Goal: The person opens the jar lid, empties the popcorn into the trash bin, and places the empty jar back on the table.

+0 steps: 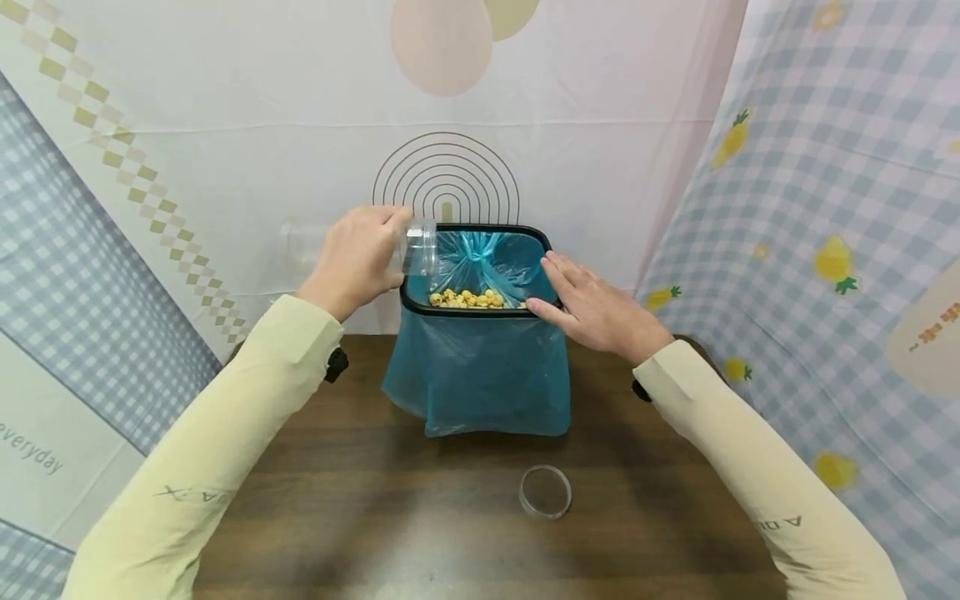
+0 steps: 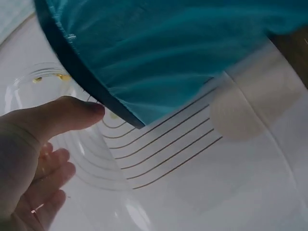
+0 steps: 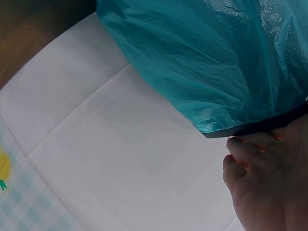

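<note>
My left hand (image 1: 360,258) grips a clear jar (image 1: 303,247) tipped on its side. The jar's mouth overlaps the left rim of a bin (image 1: 480,313) in the head view. A few yellow bits (image 2: 62,76) show near the jar's mouth in the left wrist view. Yellow popcorn (image 1: 468,298) lies inside the bin, on its blue plastic bag (image 1: 495,375), which folds over the black rim and hangs outside. Against the right side of the rim rests my right hand (image 1: 596,308), fingers mostly straight and thumb apart at the front corner.
A round clear lid (image 1: 545,492) lies on the brown wooden table (image 1: 360,517), in front of the bin. Behind stands a white printed cloth (image 1: 600,150), and a checked cloth (image 1: 810,183) hangs on the right.
</note>
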Motion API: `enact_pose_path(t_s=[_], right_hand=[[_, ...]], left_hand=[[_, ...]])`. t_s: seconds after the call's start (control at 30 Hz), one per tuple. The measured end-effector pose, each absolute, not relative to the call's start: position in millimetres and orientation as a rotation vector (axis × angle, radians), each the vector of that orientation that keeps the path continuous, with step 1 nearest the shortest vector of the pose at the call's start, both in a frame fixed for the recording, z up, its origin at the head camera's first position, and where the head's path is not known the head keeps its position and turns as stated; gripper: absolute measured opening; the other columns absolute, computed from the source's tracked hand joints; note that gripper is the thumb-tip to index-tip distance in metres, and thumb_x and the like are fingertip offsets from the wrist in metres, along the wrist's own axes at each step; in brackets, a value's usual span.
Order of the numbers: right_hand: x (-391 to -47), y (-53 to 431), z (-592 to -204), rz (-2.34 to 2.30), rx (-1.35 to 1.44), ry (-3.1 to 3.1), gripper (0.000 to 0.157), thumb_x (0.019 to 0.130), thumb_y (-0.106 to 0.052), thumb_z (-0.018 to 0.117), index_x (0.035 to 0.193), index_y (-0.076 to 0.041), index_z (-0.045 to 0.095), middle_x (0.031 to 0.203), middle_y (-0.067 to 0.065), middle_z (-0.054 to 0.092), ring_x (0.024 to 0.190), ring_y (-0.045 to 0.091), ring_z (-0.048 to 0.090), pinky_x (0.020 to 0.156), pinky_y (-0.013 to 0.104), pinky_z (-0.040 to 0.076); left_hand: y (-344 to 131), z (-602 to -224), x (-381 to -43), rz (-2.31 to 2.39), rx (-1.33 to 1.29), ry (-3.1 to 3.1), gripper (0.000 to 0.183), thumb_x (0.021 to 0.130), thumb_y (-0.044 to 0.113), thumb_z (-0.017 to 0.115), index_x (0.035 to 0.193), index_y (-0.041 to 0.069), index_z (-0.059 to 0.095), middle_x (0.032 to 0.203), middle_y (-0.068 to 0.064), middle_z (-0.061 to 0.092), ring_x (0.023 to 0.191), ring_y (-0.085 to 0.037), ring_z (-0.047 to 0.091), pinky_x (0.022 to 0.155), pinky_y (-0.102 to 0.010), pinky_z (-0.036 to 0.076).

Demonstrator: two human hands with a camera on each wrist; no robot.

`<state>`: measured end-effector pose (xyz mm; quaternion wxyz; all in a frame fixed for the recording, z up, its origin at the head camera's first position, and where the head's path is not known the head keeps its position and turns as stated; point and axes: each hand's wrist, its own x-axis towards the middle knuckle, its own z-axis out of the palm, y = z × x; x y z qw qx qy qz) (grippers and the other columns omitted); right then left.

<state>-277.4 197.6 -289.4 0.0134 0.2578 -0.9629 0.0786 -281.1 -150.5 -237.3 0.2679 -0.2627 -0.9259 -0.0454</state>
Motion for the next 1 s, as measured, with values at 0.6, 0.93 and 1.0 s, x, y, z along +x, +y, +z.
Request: enact_pose_path(t_s=[0.6,0.93,1.0], right_hand=[[-278.7,196.8,-288.0,0.282,0.78,-3.019,0.094,0.104,-0.075,0.028,0.171,-0.012,0.005,0.18,0.008,0.001,0.167,0.032,0.005,0.133,0.059,0.013],[-279.4,196.9,-288.6,0.276,0.782,-3.018,0.094,0.104,-0.075,0.028,0.171,-0.012,0.005,0.18,0.007,0.001,0.167,0.032,0.005,0.134,0.058,0.012],[-279.6,197.1,-289.1,0.278,0.782,-3.021,0.094,0.104,-0.075,0.028,0.171,-0.013,0.004,0.18,0.008,0.001,0.167,0.032,0.004,0.134,0.058,0.012]], left_hand=[[-207.1,-285.8,-270.3,-1.295,-0.287,-2.36,0.061,0.081,0.025,0.093,0.132,0.007,0.065,0.132,-0.013,0.067,0.134,-0.03,0.06,0.121,-0.048,0.044],[-221.5,-354.4,-260.7,-1.7,-0.091,-2.1,0.067,0.081,0.022,0.093,0.14,0.014,0.062,0.136,-0.003,0.068,0.134,-0.017,0.061,0.12,-0.036,0.046],[-220.5,-371.4,-260.2,-1.721,-0.082,-2.045,0.064,0.081,0.018,0.093,0.137,0.014,0.064,0.135,-0.004,0.069,0.129,-0.014,0.064,0.115,-0.03,0.048]])
